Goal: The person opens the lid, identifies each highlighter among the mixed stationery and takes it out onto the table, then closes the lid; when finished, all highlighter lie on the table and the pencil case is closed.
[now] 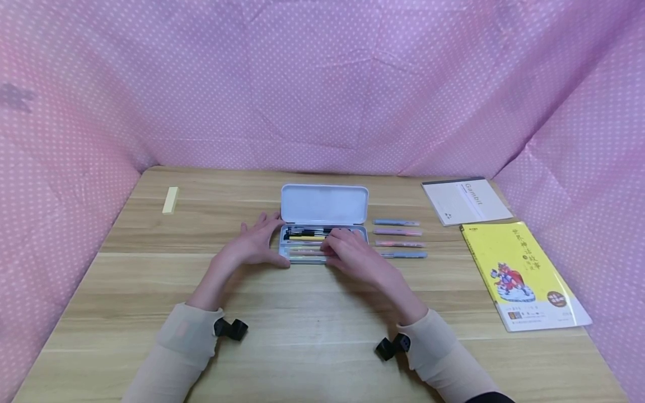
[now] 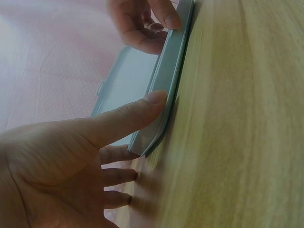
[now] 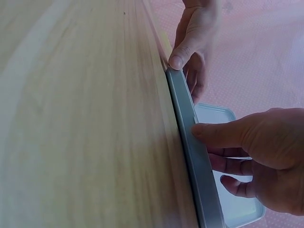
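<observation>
A pale blue pencil case (image 1: pixel 325 204) lies open on the table, lid tipped back, with several pens (image 1: pixel 304 237) in its tray. My left hand (image 1: pixel 254 243) spans the left end: the thumb (image 2: pixel 142 111) presses the front wall and the other fingers reach round to the back corner. My right hand (image 1: pixel 353 254) bends over the right half of the tray. Its thumb (image 3: pixel 216 134) is at the front rim, with the fingers curled inside over the pens; I cannot tell whether they pinch one.
Right of the case lie a blue pen (image 1: pixel 396 223), a purple pen (image 1: pixel 398 232), a pink pen (image 1: pixel 400 244) and a blue-grey pen (image 1: pixel 405 254). A notebook (image 1: pixel 466 201) and a yellow book (image 1: pixel 521 274) are farther right. At back left lies a pale yellow strip (image 1: pixel 170 200).
</observation>
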Demonstrator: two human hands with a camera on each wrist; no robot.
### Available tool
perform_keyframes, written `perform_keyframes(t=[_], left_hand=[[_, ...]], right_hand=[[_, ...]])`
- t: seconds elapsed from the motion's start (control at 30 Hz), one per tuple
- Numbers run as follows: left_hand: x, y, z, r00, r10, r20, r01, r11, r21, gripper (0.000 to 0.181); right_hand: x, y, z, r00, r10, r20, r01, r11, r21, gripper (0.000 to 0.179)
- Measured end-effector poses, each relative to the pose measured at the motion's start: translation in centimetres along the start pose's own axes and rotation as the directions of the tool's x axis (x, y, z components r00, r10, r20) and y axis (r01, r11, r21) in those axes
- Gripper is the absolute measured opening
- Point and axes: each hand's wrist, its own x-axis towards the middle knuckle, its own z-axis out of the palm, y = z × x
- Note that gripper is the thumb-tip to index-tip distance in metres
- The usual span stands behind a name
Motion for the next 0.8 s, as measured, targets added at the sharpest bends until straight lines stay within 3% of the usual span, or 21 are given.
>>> perform_keyframes(t=[0.8], left_hand=[[0.01,0.07,-0.08,1.000,-0.004,0.002,0.004,1.000,0.006,0.104]], right_hand=[[-0.14,-0.26,-0.07,1.000,0.008,0.011,-0.008,1.000,-0.024,0.019]])
